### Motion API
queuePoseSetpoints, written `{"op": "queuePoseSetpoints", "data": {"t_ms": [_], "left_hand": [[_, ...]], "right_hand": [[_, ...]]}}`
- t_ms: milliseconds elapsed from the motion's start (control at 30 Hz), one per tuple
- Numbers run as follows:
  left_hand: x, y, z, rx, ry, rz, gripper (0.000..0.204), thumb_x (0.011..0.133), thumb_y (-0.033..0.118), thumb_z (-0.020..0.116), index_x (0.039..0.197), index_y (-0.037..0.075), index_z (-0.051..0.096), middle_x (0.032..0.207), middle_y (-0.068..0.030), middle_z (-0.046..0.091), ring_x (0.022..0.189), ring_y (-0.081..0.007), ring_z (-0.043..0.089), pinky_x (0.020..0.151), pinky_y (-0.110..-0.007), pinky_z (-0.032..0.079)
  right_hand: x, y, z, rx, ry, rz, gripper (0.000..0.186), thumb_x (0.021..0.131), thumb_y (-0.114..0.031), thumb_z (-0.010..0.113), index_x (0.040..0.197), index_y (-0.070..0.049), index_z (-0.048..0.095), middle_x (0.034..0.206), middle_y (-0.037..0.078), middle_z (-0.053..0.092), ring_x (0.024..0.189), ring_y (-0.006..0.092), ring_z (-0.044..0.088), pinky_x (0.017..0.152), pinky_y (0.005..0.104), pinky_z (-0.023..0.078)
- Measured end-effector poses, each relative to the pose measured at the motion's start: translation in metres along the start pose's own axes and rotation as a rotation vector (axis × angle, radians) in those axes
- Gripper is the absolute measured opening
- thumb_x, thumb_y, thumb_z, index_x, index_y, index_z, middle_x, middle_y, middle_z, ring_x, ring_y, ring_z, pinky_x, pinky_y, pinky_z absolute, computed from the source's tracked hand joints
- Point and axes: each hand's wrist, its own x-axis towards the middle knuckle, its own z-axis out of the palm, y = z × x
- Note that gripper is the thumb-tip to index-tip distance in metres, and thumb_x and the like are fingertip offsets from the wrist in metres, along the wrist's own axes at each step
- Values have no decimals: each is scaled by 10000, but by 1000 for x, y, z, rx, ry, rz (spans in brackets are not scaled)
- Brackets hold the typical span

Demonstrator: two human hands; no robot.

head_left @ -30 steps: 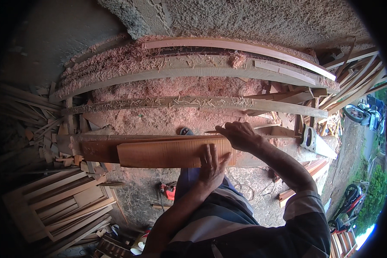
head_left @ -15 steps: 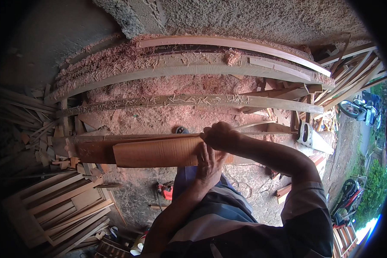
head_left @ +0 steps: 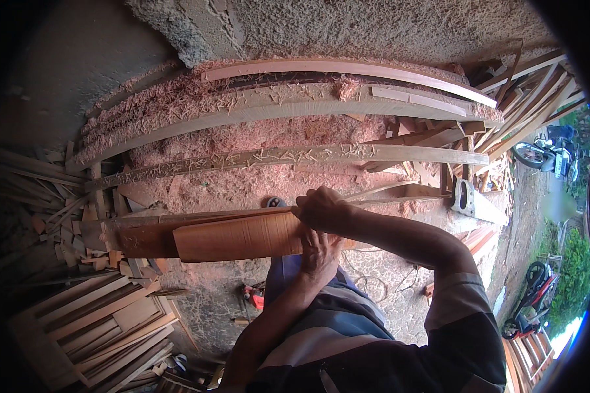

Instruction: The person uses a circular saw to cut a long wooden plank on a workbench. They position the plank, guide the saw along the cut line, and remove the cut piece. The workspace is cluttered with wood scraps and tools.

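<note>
My right hand (head_left: pixel 320 208), fingers curled, is at the top edge of an orange-brown board (head_left: pixel 233 236), over my left hand; what it grips is hidden. My left hand (head_left: pixel 318 255) lies on the board's face below it, fingers stretched out. The board rests against a darker plank (head_left: pixel 134 236) lying crosswise in front of me. A white handsaw (head_left: pixel 485 211) with a pale handle lies on the plank's right part, beyond my right forearm.
Beams (head_left: pixel 288 154) strewn with pink shavings cross ahead below a rough wall (head_left: pixel 380 29). Offcuts (head_left: pixel 33 183) and a wooden frame (head_left: pixel 92 327) lie left. Loose boards (head_left: pixel 524 111) lean right, near two motorbikes (head_left: pixel 531 295). A red tool (head_left: pixel 255 295) lies on the floor below.
My right hand has moved left along the board's top edge, over my left fingers. The thin pointed stick that showed in it earlier is now hidden.
</note>
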Motion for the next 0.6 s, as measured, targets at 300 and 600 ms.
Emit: {"op": "queuePoseSetpoints", "data": {"t_ms": [300,600], "left_hand": [[-2,-3,6,16,151,5,587,922,338,575,1504,312,502,1542,-375,301,1411,-594,292,1087,-692,320],[-37,-70,-12,-308,83,25,1068,719,273,872,1611,219,289,1654,-191,226,1517,-470,188,1192,-686,191]], "right_hand": [[-165,99,11,46,-258,569,304,906,-245,694,1191,-141,693,920,99,718,882,274,725,722,456,568],[-86,-33,136,1067,441,958,452,937,-427,724,1062,-6,617,856,217,697,788,328,687,684,431,507]]}}
